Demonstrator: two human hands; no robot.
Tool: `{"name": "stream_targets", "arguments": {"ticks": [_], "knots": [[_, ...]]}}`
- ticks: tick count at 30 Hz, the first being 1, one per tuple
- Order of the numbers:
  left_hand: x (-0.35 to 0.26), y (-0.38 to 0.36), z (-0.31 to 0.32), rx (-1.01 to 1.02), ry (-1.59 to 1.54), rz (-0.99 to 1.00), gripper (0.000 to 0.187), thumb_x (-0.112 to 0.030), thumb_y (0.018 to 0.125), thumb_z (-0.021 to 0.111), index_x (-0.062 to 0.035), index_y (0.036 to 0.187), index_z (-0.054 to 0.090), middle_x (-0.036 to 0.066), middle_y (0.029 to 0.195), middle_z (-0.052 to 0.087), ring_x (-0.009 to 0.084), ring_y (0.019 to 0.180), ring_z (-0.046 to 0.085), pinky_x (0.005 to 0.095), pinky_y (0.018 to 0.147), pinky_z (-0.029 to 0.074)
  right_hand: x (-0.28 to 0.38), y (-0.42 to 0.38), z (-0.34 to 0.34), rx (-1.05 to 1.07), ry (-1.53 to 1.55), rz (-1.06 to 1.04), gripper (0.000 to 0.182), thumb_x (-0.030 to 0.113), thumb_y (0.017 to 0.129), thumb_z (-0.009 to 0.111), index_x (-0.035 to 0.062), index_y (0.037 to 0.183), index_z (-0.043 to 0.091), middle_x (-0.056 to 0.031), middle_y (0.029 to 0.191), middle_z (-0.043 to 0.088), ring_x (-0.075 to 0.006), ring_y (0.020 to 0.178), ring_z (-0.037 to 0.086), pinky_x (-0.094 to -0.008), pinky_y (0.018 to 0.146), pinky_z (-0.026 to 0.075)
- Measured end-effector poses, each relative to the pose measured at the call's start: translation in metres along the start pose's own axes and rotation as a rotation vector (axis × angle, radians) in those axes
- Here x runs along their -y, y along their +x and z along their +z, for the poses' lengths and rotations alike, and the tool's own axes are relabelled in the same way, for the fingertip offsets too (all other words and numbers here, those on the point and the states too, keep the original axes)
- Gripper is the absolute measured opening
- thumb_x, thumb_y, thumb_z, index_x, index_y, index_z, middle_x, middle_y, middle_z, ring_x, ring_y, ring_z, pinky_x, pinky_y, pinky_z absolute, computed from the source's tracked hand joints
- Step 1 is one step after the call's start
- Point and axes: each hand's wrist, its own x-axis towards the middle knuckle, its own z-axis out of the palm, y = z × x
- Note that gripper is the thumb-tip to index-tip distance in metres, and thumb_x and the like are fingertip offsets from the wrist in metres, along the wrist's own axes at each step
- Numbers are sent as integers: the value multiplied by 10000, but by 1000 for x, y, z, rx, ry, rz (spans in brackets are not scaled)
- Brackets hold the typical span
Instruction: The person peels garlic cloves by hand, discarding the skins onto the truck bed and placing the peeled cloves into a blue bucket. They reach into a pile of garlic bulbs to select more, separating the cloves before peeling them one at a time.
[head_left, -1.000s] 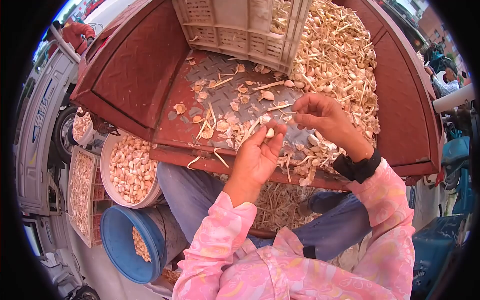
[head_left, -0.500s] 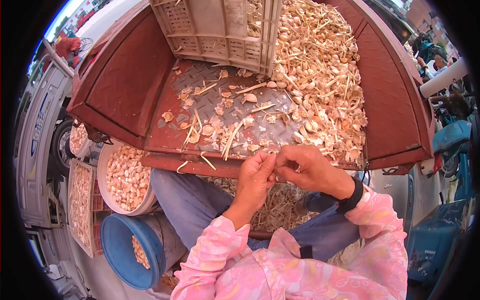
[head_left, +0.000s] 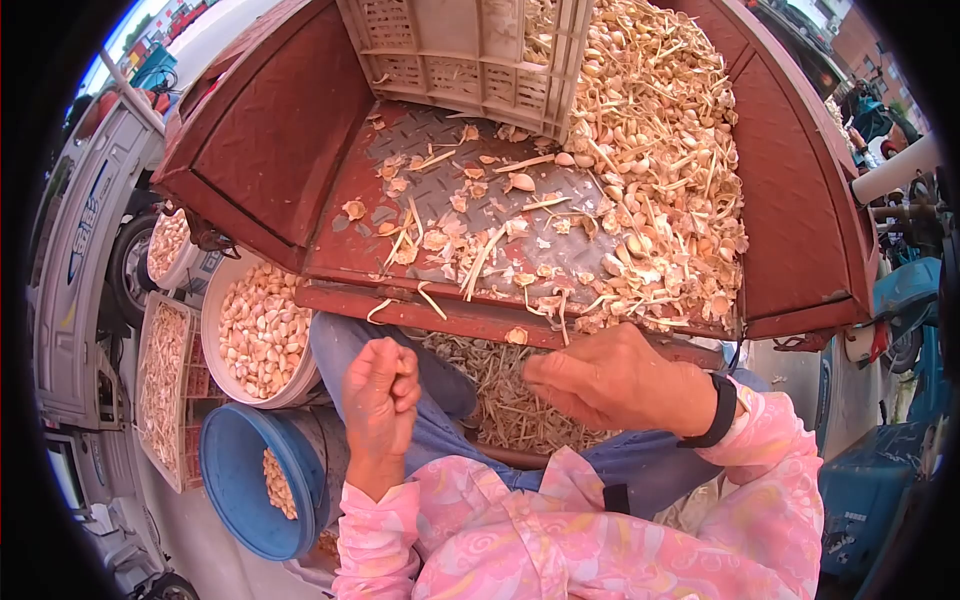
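My left hand (head_left: 380, 405) is held over my left thigh, its fingers curled closed; anything inside them is hidden. On the other side, my right hand (head_left: 625, 380) is closed too, back of the hand up, just below the front lip of the red truck bed (head_left: 420, 308). Its fingertips are turned away, so what they pinch cannot be seen. A piece of garlic skin (head_left: 516, 335) shows near the lip, between the hands. Beyond them, a heap of garlic cloves (head_left: 650, 170) mixed with skins and stalks fills the right of the bed.
A plastic crate (head_left: 470, 60) stands tilted at the back of the bed. To my left are a white bucket (head_left: 212, 330) of cloves, a blue bucket (head_left: 225, 480) with some cloves, and a low crate (head_left: 165, 400). Dry stalks (head_left: 510, 400) lie below, between my legs.
My hands were together at the bed's front lip and have parted. The left moved left and down with its fingers closed; the right moved slightly down. The view shifted a little.
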Motion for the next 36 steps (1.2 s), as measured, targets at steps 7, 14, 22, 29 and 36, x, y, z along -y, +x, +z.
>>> {"name": "stream_targets", "arguments": {"ticks": [7, 14, 22, 29, 36], "knots": [[-98, -54, -257, -807, 1266, 399, 125, -143, 872, 571, -26, 839, 541, 28, 715, 542, 117, 564, 490, 235, 521, 420, -109, 17, 9, -252, -274, 393, 120, 144, 820, 548, 24, 817, 551, -171, 804, 568, -339, 731, 598, -434, 614, 464], [-90, -65, -243, -855, 1417, 520, 237, -134, 867, 558, -4, 1062, 589, 123, 912, 589, 172, 746, 575, 249, 671, 465, -149, 26, 21, -171, -160, 379, 142, 43, 783, 587, 5, 917, 558, -127, 787, 562, -288, 701, 591, -363, 649, 473], [-100, 35, -135, -771, 1266, 861, 188, -117, 912, 485, 14, 980, 602, 4, 714, 541, 66, 624, 479, 211, 571, 406, -112, 3, 9, -348, 846, 502, 96, 16, 823, 621, 33, 895, 559, 31, 803, 555, -39, 707, 533, -188, 630, 441], [-108, -89, -282, -1118, 1810, 230, 234, -44, 855, 473, 19, 1052, 584, 121, 821, 615, 199, 772, 596, 313, 740, 457, -105, -3, 12, -321, 989, 516, 131, 36, 806, 653, 31, 895, 556, 27, 815, 565, -35, 735, 544, -191, 661, 452], [-72, -22, -95, -517, 976, 583, 258, -112, 921, 491, 10, 1140, 553, 131, 1055, 622, 160, 921, 603, 246, 777, 468, -85, 2, 15, -361, 1086, 370, 150, -12, 801, 640, 36, 900, 539, 17, 819, 562, -46, 748, 555, -193, 686, 467]]}}
